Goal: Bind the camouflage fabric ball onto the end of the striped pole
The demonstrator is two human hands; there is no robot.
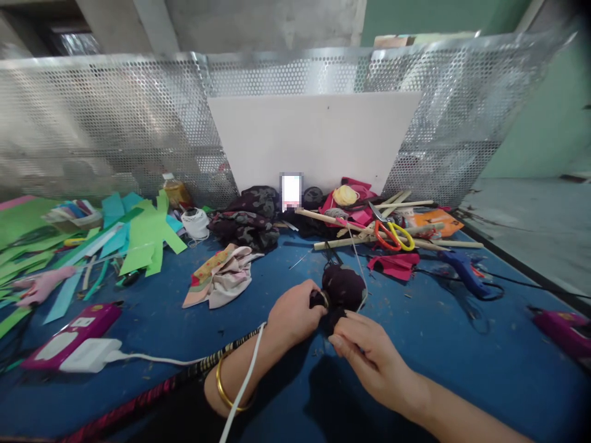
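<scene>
While I watch from afar, I have the left hand (295,314) closed around the near end of a dark cloth bundle (344,286) and the right hand (373,344) pinching its dark fabric, fingertips nearly together (they hide part of it). Its round end sits just beyond both grips, string (357,255) running down its right side. Scissors (392,237) lie farther beyond; a patterned cloth (226,277) lies left of the grip.

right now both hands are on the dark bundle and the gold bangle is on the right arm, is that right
Not quite: the head view shows the gold bangle on the left arm, not the right. The left hand and right hand are indeed both on the dark bundle.
</scene>
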